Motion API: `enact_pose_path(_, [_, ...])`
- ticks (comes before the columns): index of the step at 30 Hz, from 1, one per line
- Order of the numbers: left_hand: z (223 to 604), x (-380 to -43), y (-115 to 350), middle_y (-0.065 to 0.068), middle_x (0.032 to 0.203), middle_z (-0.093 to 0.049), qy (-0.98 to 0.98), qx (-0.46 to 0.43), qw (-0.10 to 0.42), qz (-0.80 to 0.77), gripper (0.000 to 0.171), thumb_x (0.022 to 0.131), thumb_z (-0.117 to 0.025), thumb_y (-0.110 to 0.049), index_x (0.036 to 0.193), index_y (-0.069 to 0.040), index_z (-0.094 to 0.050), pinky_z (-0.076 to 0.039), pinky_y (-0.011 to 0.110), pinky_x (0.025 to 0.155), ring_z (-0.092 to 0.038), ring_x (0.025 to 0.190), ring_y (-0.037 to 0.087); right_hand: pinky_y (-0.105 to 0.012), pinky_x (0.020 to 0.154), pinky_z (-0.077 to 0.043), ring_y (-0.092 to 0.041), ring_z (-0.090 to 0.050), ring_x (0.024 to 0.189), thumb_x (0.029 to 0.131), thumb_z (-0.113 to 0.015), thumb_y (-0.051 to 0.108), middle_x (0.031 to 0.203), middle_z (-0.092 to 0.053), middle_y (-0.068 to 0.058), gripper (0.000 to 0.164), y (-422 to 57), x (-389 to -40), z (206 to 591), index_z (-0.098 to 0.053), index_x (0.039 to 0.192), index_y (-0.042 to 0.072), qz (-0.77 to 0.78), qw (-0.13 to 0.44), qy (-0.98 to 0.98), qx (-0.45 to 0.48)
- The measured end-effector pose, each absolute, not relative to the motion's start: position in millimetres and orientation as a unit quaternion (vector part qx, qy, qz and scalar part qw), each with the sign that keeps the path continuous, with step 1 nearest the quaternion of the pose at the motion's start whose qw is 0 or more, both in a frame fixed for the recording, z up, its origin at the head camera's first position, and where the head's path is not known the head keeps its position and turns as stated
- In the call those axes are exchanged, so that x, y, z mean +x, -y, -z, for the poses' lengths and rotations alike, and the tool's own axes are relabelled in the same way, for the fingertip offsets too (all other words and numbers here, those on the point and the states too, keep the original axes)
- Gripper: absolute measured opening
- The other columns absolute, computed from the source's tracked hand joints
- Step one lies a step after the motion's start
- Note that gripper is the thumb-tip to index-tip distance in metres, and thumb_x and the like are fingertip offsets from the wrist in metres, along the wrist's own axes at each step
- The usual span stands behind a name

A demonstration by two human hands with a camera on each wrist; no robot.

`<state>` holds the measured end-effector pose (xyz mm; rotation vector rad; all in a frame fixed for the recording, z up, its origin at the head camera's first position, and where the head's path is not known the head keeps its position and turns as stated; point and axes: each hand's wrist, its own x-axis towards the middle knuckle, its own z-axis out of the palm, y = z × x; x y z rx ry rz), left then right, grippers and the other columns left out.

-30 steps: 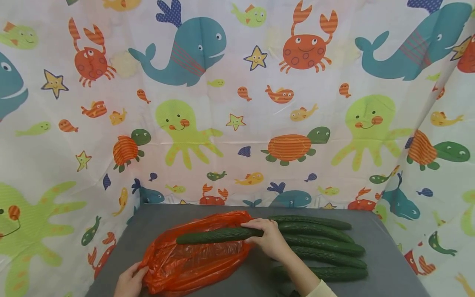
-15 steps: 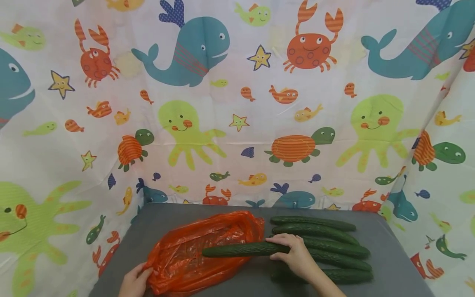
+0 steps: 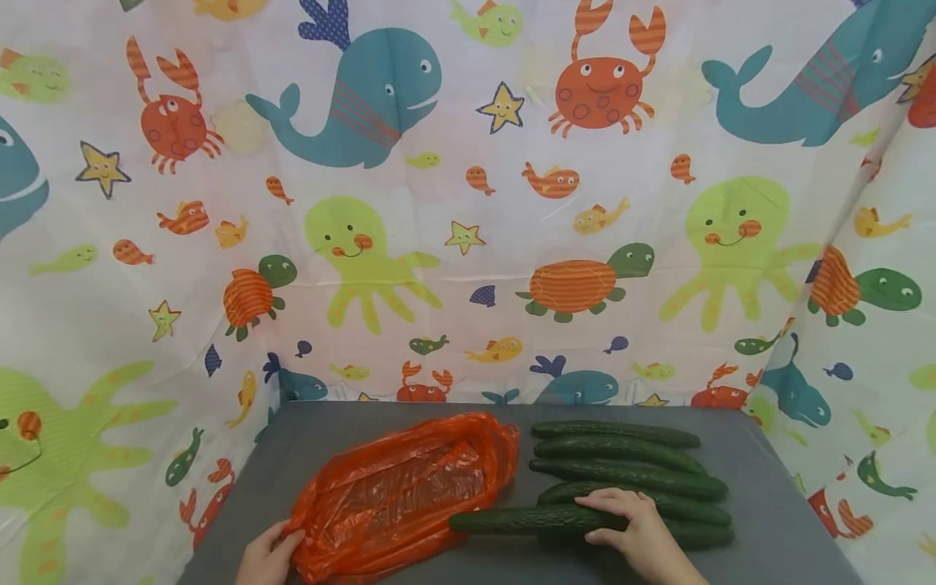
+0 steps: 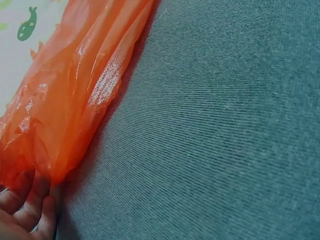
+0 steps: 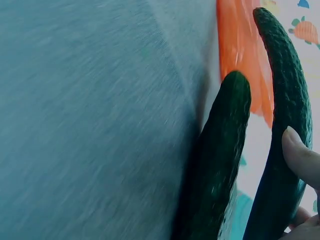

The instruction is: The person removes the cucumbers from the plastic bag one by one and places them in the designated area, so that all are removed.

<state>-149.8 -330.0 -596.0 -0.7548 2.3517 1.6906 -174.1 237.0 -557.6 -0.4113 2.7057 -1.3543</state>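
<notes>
My right hand (image 3: 634,528) grips a long dark green cucumber (image 3: 512,521) near its right part. Its left tip overlaps the front right rim of the orange plastic bag (image 3: 344,561) in the head view. Thumb and fingers wrap the held cucumber (image 5: 289,90) in the right wrist view, with another cucumber (image 5: 215,160) lying below it. Several more cucumbers (image 3: 629,474) lie side by side at the right, the nearest partly hidden by the held one. With its fingers, my left hand (image 3: 269,556) pinches the gathered left end of the bag (image 4: 85,90), which lies spread out.
A grey cloth-covered table (image 3: 760,504) bears everything. Behind it and along both sides hangs a white curtain (image 3: 439,325) printed with sea animals.
The right hand has carried the cucumber from over the bag rightward and toward the front, to beside the lying cucumbers. The left hand keeps its hold on the bag's end.
</notes>
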Motion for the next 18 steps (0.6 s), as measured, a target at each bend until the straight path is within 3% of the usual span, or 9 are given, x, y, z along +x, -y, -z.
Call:
enact_pose_path(3, [594.6,-150.4,327.6,0.02,0.101,-0.073,-0.783,-0.253,0.081,-0.563,0.058,0.098,-0.065,-0.028,0.136,0.014,-0.051,-0.06,0.041,0.069,-0.072,0.081,0.023,-0.077,0.099,-0.023,-0.019,-0.061,0.115,0.078,-0.082,0.037,0.121,-0.069,0.001,0.048,-251.9,-167.3,561.3,-0.073,0.124,0.027,0.439,0.052,-0.888,-0.124])
enact_pose_path(8, [593.5,-151.8,329.3,0.027,0.112,-0.069,-0.794,-0.252,0.084,-0.547,0.063,0.098,-0.065,-0.035,0.136,0.013,-0.051,-0.06,0.04,0.071,-0.071,0.086,0.023,-0.073,0.089,-0.036,-0.007,-0.062,0.108,0.079,-0.081,0.038,0.119,-0.07,0.001,0.049,-274.4,-160.3,568.8,-0.073,0.125,0.025,0.399,0.021,-0.904,-0.148])
enact_pose_path(13, [594.5,-151.4,329.5,0.028,0.117,-0.067,-0.78,-0.256,0.089,-0.564,0.072,0.097,-0.064,-0.046,0.138,0.012,-0.05,-0.06,0.041,0.073,-0.071,0.087,0.022,-0.056,0.078,-0.045,0.005,-0.058,0.105,0.082,-0.081,0.025,0.117,-0.068,0.011,0.047,-301.2,-153.6,582.9,-0.071,0.128,0.023,0.375,-0.024,-0.902,-0.212])
enact_pose_path(16, [594.6,-150.5,328.8,0.028,0.117,-0.066,-0.771,-0.259,0.088,-0.576,0.075,0.097,-0.064,-0.047,0.139,0.012,-0.049,-0.06,0.041,0.073,-0.07,0.087,0.021,-0.039,0.075,-0.046,0.008,-0.057,0.106,0.086,-0.078,0.018,0.119,-0.064,0.022,0.046,-317.1,-149.2,591.6,-0.069,0.13,0.024,0.375,-0.022,-0.895,-0.239])
enact_pose_path(18, [594.5,-150.1,329.0,0.028,0.117,-0.066,-0.77,-0.257,0.085,-0.578,0.077,0.096,-0.065,-0.049,0.139,0.013,-0.048,-0.06,0.041,0.074,-0.07,0.087,0.021,-0.035,0.074,-0.049,0.008,-0.057,0.106,0.088,-0.077,0.015,0.12,-0.064,0.024,0.045,-326.1,-146.1,597.5,-0.069,0.131,0.024,0.387,-0.02,-0.886,-0.253])
